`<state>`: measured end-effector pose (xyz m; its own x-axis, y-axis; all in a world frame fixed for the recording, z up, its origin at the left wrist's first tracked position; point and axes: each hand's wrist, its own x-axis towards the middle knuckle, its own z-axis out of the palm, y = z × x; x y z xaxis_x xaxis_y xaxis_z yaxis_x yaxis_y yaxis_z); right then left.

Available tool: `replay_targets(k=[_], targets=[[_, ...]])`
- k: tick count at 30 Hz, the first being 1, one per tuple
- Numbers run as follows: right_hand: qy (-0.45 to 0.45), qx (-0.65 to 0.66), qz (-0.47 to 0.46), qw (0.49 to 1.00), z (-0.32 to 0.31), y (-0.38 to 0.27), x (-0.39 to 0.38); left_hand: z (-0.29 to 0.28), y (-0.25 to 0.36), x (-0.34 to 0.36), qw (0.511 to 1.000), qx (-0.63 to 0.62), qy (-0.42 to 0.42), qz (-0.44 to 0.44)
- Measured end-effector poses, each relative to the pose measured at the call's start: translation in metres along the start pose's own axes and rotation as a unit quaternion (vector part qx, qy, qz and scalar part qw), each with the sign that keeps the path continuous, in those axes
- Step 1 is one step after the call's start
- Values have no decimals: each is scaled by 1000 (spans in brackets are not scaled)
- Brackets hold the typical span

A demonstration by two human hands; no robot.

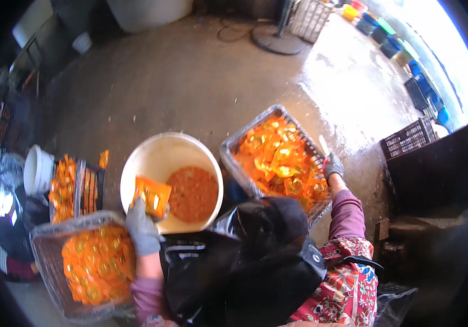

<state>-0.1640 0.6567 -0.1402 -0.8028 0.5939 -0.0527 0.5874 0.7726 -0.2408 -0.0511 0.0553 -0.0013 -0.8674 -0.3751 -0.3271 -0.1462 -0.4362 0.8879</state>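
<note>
My left hand [143, 229], in a grey glove, grips a shiny orange packet [154, 195] at the near left rim of a round cream bucket [146, 155]. Inside the bucket lies a reddish-orange chunky mass [193, 195]. My right hand [333, 168], also gloved in grey, is closed on what looks like a knife [324, 146], its pale blade pointing up and away; a bit of red shows at the handle. Beside that hand stands a plastic-lined crate [239, 168] heaped with orange packets or wrappers [280, 152]; which of the two is unclear.
Left of me, a lined crate [46, 256] holds many orange packets [98, 261]. Behind it are another packet-filled crate [77, 188] and a white bucket [39, 170]. A person [13, 256] is at the far left. A dark crate [408, 137] stands at right; a round stand base [277, 41] is ahead.
</note>
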Motion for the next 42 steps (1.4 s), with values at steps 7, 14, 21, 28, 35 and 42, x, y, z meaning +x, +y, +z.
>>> replay_targets(k=[7, 14, 21, 28, 35, 42], targets=[[-37, 25, 18, 999, 6, 40, -43, 8, 6, 25, 998, -43, -35, -24], [23, 68, 10, 997, 5, 49, -35, 27, 10, 25, 995, 35, 84, 49], [-316, 576, -185, 731, -88, -184, -120, 51, 44, -15, 990, 107, 3, 87], [-550, 582, -284, 527, -117, -331, -251, 73, 40, -27, 861, 383, -16, 336], [-547, 535, -308, 565, -103, -350, -291, 47, 34, -40, 892, 359, -34, 272], [-527, 520, -283, 610, -63, -347, -242, -103, 154, -164, 859, 130, 276, 412]])
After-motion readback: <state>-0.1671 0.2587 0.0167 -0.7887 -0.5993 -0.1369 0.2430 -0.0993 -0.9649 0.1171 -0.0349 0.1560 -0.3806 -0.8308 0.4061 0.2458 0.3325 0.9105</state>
